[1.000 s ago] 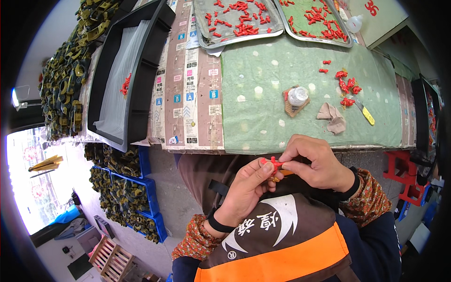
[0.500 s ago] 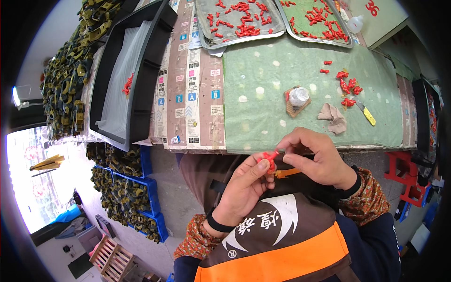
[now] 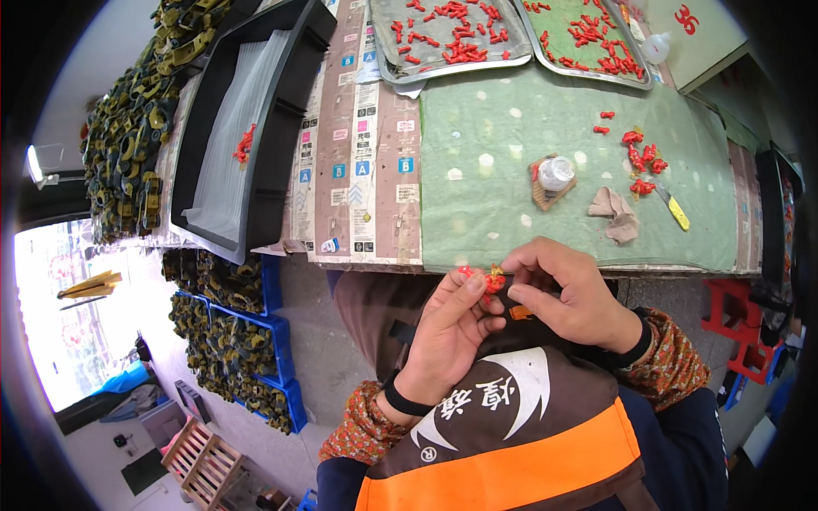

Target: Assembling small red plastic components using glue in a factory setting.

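Just in front of the table's near edge, my left hand (image 3: 443,341) is closed around a small red plastic figure (image 3: 493,284) with a touch of yellow on it. Thumb and fingers pinch it, and part of it is hidden. My right hand (image 3: 569,294) comes up against the figure's right side, its thumb and forefinger drawn close together; whatever lies between those fingertips is too small to name. On the green cloth (image 3: 486,217) beyond sit a small white-capped jar (image 3: 556,173) on a cardboard piece (image 3: 543,198), a crumpled beige rag (image 3: 613,213) and a yellow-handled knife (image 3: 676,212).
Several red figures (image 3: 636,159) lie by the knife. Two metal trays (image 3: 460,71) (image 3: 635,83) of red pieces stand at the back. A black bin (image 3: 281,128) at left holds white sheeting and one red item. Blue crates (image 3: 285,341) of dark green-yellow parts stand below.
The red figure has been turned in my left hand and now shows a yellow part near my right fingertips. The whole view has shifted slightly.
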A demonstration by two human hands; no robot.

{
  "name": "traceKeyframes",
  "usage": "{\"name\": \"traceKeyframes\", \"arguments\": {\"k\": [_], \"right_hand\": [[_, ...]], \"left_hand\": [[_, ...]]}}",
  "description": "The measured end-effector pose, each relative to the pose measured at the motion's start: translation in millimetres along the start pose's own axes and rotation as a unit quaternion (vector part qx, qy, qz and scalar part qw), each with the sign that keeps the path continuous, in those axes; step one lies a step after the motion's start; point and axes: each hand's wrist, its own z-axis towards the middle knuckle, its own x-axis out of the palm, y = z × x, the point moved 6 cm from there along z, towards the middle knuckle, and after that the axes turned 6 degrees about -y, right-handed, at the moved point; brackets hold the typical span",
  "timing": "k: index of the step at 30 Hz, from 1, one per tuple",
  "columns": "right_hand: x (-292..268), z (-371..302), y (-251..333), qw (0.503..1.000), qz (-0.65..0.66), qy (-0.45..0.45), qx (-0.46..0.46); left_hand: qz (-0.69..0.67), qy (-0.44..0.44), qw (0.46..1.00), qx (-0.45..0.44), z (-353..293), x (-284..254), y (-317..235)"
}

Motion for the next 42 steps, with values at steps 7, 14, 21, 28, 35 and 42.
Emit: {"name": "traceKeyframes", "arguments": {"k": [7,14,21,28,35,42], "right_hand": [[-5.2,2.5,5.3,0.998,-0.062,-0.015,-0.025],[-26.7,2.0,17.6,0.993,-0.103,-0.040,-0.047],[-51.0,-4.1,24.5,0.985,-0.152,-0.070,-0.046],[-103.3,-1.8,31.5,0.958,-0.230,-0.158,-0.060],[-204.5,-1.6,6.3,0.874,-0.371,-0.313,0.008],[-203.8,41.6,-0.7,0.857,-0.456,-0.232,-0.064]], "left_hand": [[0.048,-0.039,0.995,0.083,0.8,2.8,-20.3],[0.503,-0.158,0.678,0.511,-5.1,22.8,-130.6],[0.704,-0.199,0.347,0.586,18.9,43.8,-171.0],[0.731,-0.200,0.399,0.516,30.0,40.0,-164.6],[0.709,-0.185,0.401,0.549,15.3,44.0,-154.9],[0.674,-0.173,0.472,0.541,-12.7,77.5,-142.6]]}}
